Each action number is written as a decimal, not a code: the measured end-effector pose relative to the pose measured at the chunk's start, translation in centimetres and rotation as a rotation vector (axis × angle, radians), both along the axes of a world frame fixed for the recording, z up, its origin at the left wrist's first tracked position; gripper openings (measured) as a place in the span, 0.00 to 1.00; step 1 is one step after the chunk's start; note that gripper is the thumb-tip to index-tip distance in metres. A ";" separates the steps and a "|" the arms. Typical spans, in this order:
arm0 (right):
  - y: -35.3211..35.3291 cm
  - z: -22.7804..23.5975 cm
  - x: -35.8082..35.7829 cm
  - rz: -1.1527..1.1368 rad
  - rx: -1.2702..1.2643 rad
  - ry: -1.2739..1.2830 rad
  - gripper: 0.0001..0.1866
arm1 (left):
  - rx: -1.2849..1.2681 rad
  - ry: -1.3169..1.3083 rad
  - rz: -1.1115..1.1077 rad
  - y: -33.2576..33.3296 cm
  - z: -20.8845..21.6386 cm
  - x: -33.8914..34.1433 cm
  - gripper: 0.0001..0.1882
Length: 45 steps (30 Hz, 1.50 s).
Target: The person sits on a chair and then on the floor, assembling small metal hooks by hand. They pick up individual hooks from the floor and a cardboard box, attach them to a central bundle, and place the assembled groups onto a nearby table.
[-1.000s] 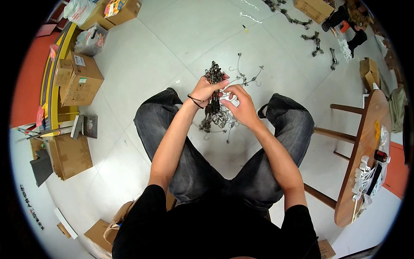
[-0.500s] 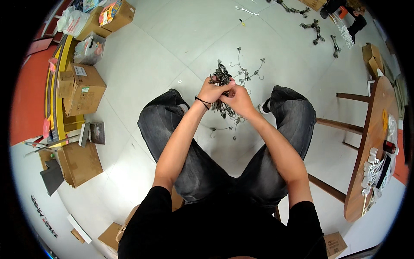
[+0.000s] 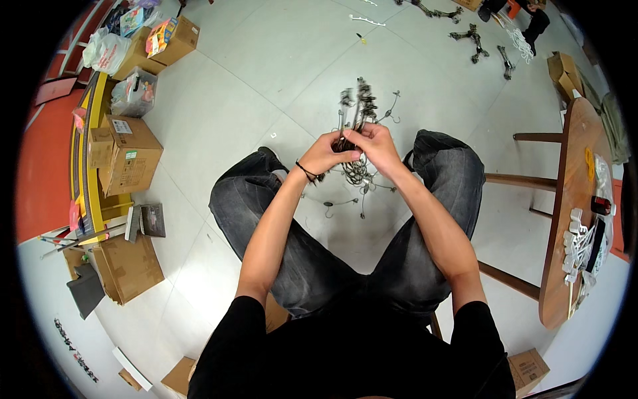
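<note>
Between my knees I hold a bundle of dark metal hooked pieces [image 3: 365, 106], with shanks fanned upward and curved ends hanging below. My left hand [image 3: 325, 153] is wrapped round its left side, thumb pointing right. From the right, my right hand [image 3: 379, 146] is closed on the same bundle, its thumb and fingers pressed against the shanks near the left fingers. Under the hands, similar thin hooked pieces [image 3: 363, 193] lie spread on the floor, partly hidden by the bundle. Its upper tips are a little blurred.
More dark metal bundles [image 3: 473, 41] lie on the floor at the far right, near another person [image 3: 533, 26] with white cords. Cardboard boxes [image 3: 136, 156] and a yellow shelf [image 3: 93, 193] line the left. A wooden table [image 3: 555, 266] with white cables stands at the right.
The bundle has tilted, its shanks now spreading upward in separate clumps and its hooks gathered below. My right hand has shifted up on it, and the view has moved slightly.
</note>
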State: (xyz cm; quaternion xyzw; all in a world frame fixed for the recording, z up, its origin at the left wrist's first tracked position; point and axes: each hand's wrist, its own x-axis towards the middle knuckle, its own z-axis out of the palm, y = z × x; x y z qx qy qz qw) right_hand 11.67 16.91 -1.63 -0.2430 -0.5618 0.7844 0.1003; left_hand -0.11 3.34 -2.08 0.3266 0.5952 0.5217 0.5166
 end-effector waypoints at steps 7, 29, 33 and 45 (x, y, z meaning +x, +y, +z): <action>0.6 1.7 0.4 0.157 0.396 -0.108 0.18 | -0.026 -0.248 -0.042 0.0 -1.0 0.0 0.16; 6.9 2.9 2.2 0.320 -0.906 0.525 0.12 | -0.073 -0.664 0.226 -0.2 1.6 -1.1 0.07; 4.1 5.0 1.5 -0.045 -0.612 0.431 0.18 | -0.069 -0.733 0.144 0.1 1.8 -0.1 0.07; 2.2 0.7 -0.2 -0.240 0.213 0.120 0.29 | -0.011 -0.216 0.736 2.4 -2.5 1.7 0.06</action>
